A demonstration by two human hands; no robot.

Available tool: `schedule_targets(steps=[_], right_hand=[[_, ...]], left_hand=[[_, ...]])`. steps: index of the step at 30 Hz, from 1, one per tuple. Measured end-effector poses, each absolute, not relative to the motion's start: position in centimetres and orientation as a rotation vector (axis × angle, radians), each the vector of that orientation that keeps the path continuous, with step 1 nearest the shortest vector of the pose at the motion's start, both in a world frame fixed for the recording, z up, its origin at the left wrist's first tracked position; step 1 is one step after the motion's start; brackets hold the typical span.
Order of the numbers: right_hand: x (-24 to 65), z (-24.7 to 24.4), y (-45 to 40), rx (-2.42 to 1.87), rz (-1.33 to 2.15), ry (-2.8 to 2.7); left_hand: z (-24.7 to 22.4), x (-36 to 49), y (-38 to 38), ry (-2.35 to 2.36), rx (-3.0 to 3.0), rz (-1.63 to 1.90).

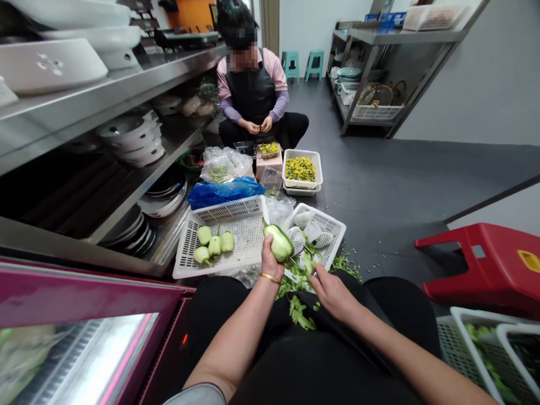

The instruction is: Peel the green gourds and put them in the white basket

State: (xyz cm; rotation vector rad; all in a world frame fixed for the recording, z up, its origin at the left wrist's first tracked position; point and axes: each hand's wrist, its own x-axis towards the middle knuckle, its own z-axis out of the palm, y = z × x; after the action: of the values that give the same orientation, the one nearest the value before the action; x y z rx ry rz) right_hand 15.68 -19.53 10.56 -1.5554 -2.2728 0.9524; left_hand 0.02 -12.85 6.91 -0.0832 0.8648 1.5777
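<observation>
My left hand (271, 260) holds a pale green vegetable (279, 243), partly peeled, with dark skin along its edge and its stem pointing up to the left. Just to its right, my right hand (327, 284) is closed around a peeler (313, 272), whose blade end is partly hidden by green peel. Strips of peel (300, 315) lie on my dark apron and below my hands. Several peeled vegetables (214, 245) sit in a white basket (185, 256) at the left. A smaller white basket (338, 229) behind my hands has white foam nets (313, 231) in it.
Across from me a person (252, 84) squats, handling something small near a basket of yellow flowers (300, 169). A blue bag (225, 192) lies behind the large basket. Metal shelves (177, 67) run along the left. On the right are a red stool (485, 264) and more baskets (458, 318).
</observation>
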Motion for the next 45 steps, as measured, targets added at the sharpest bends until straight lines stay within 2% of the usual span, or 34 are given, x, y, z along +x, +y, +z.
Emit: schedule_targets(steps=[4,9,13,16,18,22,26,28,33,36,42,45], right_hand=[[14.5,9.8,-19.3,-1.521,0.867,-2.317],[18.0,8.0,-20.7,-1.543,1.066,-2.306],[17.8,12.4,-16.6,-1.51,1.035,-2.237],[15.1,15.5,-12.8,-1.564,0.996,-2.236],[13.6,15.9,-12.1,-1.604,0.99,-2.228],[14.3,13.0,-17.0,-1.625,1.062,-2.205],[18.5,10.5,-22.7,-1.54,1.393,-2.31],[19.7,11.1,-22.6,-1.568,1.403,-2.325],[16.7,15.4,-16.7,-1.574,1.062,-2.24],[14.5,15.4,-16.1,-1.614,0.99,-2.248],[18.2,11.9,-22.8,-1.462,1.383,-2.351],[19.8,13.1,-21.8,-1.482,1.342,-2.324]], left_hand=[[7.3,0.2,-12.9,0.882,-0.136,1.578],[7.6,-0.9,-13.1,0.743,-0.142,1.485],[7.1,-0.7,-13.7,0.733,0.009,1.352],[6.9,0.0,-13.9,0.763,0.107,1.381],[6.9,0.3,-13.9,0.758,0.145,1.453],[6.8,0.3,-13.4,0.776,0.15,1.539],[6.6,0.0,-13.0,0.816,0.066,1.519],[6.7,0.1,-13.1,0.802,0.11,1.535],[7.1,0.6,-13.7,0.799,0.358,1.593],[7.2,0.6,-13.9,0.809,0.395,1.597],[7.2,-0.1,-13.7,0.802,0.174,1.578],[7.3,-0.2,-13.9,0.737,0.048,1.483]])
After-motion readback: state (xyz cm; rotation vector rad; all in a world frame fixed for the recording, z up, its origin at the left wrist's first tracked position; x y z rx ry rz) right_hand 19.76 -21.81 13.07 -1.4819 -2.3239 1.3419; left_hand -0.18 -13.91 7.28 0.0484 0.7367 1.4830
